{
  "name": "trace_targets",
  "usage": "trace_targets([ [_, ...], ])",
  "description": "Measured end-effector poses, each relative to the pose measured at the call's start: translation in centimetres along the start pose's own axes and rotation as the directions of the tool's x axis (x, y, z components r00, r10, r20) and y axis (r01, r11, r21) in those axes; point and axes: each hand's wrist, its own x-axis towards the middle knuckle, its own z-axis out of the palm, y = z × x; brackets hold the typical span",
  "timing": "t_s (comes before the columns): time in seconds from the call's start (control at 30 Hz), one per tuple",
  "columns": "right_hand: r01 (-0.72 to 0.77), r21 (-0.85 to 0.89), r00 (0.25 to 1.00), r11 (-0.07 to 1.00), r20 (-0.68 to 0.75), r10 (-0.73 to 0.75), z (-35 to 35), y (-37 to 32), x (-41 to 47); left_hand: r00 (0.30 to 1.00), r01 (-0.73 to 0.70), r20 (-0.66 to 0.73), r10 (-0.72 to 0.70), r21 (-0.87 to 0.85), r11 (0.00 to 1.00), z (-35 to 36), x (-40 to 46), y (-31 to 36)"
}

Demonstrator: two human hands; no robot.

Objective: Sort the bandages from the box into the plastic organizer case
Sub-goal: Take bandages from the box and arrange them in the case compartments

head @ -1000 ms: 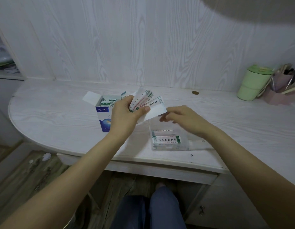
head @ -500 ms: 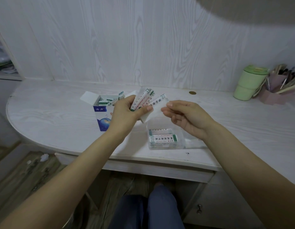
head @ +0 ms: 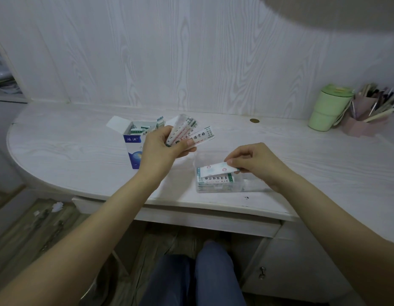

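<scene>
My left hand (head: 161, 146) grips a fanned bunch of wrapped bandages (head: 189, 133) above the desk. Just behind it stands the open blue and white bandage box (head: 132, 149), flap up, with more strips sticking out. My right hand (head: 255, 162) pinches one white bandage (head: 216, 171) by its right end and holds it flat over the clear plastic organizer case (head: 218, 184). A stack of bandages (head: 216, 179) lies inside the case under that strip.
The white desk (head: 70, 146) has a rounded left end and a front edge close to the case. A green lidded cup (head: 328, 107) and a pink pen holder (head: 366, 115) stand at the far right. A small brass disc (head: 254, 120) sits near the wall.
My right hand drew one bandage out of the bunch and carried it down to the case. My left hand kept the bunch in about the same place.
</scene>
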Motion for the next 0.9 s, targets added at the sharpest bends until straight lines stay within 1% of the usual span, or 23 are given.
trace_targets([
  [0.13,0.053,-0.161,0.998,0.986,-0.017,-0.056,0.5,0.2,-0.2,1.0,0.008,0.008,-0.008,0.003,1.0,0.2,-0.2,-0.1],
  [0.23,0.078,-0.216,0.996,0.973,-0.025,-0.085,0.6,0.4,-0.1,1.0,0.01,0.007,-0.01,0.006,1.0,0.0,-0.3,-0.2],
  [0.33,0.075,-0.229,0.996,0.97,-0.028,-0.084,0.8,0.7,0.1,1.0,0.009,0.009,-0.009,0.002,1.0,-0.1,-0.3,-0.4],
  [0.43,0.062,-0.206,0.997,0.977,-0.031,-0.07,0.8,0.6,0.2,1.0,0.017,0.023,-0.017,-0.025,1.0,-0.1,-0.2,-0.6],
  [0.53,0.053,-0.171,0.998,0.984,-0.022,-0.057,0.8,0.5,0.1,0.996,0.052,0.075,-0.05,-0.026,0.998,0.2,-0.1,-0.9],
  [0.6,0.057,-0.187,0.998,0.981,-0.018,-0.061,0.8,0.5,0.1,0.988,0.076,0.138,-0.077,0.013,0.997,0.4,-0.1,-1.2],
  [0.7,0.081,-0.236,0.996,0.968,-0.014,-0.087,0.9,0.5,0.1,0.971,0.087,0.209,-0.112,0.126,0.988,0.6,-0.2,-1.6],
  [0.9,0.118,-0.285,0.992,0.951,-0.005,-0.125,1.0,0.6,0.2,0.959,-0.017,0.269,-0.086,0.359,0.933,0.6,-0.1,-1.9],
])
